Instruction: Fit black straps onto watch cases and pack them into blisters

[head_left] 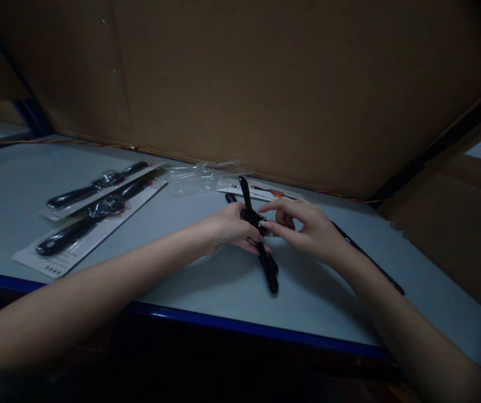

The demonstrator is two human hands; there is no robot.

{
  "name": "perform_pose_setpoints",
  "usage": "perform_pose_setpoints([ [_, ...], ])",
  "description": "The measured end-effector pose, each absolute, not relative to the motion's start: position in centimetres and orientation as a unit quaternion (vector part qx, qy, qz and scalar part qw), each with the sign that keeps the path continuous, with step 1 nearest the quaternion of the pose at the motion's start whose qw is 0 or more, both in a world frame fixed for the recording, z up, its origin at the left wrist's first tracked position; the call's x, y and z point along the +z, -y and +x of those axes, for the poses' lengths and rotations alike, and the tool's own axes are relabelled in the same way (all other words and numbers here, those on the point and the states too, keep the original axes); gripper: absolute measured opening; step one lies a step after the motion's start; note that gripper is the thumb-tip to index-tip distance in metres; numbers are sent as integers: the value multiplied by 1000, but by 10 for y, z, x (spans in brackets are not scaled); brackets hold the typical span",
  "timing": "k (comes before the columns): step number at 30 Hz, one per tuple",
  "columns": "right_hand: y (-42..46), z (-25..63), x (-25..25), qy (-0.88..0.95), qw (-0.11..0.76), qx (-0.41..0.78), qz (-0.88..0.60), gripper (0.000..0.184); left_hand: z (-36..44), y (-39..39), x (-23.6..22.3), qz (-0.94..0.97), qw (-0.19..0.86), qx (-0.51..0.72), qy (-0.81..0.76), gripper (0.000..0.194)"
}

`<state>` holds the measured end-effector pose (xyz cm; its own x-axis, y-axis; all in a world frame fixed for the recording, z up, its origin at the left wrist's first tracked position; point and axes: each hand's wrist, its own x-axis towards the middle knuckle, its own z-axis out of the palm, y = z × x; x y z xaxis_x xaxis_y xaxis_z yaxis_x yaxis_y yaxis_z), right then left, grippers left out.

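A black two-handled tool, which looks like a spokeshave (270,275), is held slanted above the table. My left hand (234,226) is closed around its middle, with one handle sticking up and the other pointing down toward the table's front edge. Behind it shows another black handle end (230,197); whether that belongs to a second tool I cannot tell. My right hand (297,223) has thumb and fingertips closed on the spokeshave's middle, at a small part with a shiny spot that is mostly hidden.
Two carded packs, a nearer pack (75,235) and a farther pack (72,197), hold similar black tools on the left. Clear plastic shells (194,179) and a printed card (261,189) lie at the back. A long thin black object (377,266) rests right. Cardboard (240,84) walls the back.
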<state>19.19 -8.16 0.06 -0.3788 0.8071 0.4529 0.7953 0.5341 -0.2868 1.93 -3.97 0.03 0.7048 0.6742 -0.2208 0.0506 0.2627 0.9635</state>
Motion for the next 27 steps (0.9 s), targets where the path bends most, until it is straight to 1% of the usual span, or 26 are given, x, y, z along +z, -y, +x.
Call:
perform_pose_setpoints([
  [3, 81, 193, 1, 847, 248, -9, -470, 11, 19, 40, -2, 574, 729, 209, -309, 35],
  [5, 81, 193, 1, 851, 241, -14, -467, 10, 19, 40, -2, 576, 729, 209, -306, 33],
  [8, 81, 194, 1, 848, 227, -38, -477, 14, 20, 39, -2, 574, 727, 207, -316, 33],
  [11, 80, 191, -3, 839, 223, -68, -492, 24, 20, 38, -3, 578, 728, 204, -308, 33],
  [13, 82, 185, -5, 840, 232, -52, -488, 27, 21, 37, -4, 586, 723, 207, -303, 33],
  [17, 87, 177, -5, 833, 260, 23, -488, 29, 22, 37, -4, 594, 709, 205, -321, 34],
  [18, 87, 178, -3, 825, 271, 34, -494, 28, 21, 37, -3, 590, 711, 204, -323, 34],
  [21, 86, 186, 1, 809, 305, 45, -500, 15, 20, 39, -2, 574, 726, 217, -313, 35],
  [22, 85, 189, 2, 812, 306, 44, -495, 13, 20, 39, -2, 570, 728, 222, -308, 36],
  [24, 83, 195, 3, 828, 287, 32, -481, 18, 20, 39, -2, 569, 731, 223, -304, 38],
  [27, 80, 198, 2, 848, 242, -15, -471, 15, 21, 38, -4, 570, 736, 207, -300, 43],
])
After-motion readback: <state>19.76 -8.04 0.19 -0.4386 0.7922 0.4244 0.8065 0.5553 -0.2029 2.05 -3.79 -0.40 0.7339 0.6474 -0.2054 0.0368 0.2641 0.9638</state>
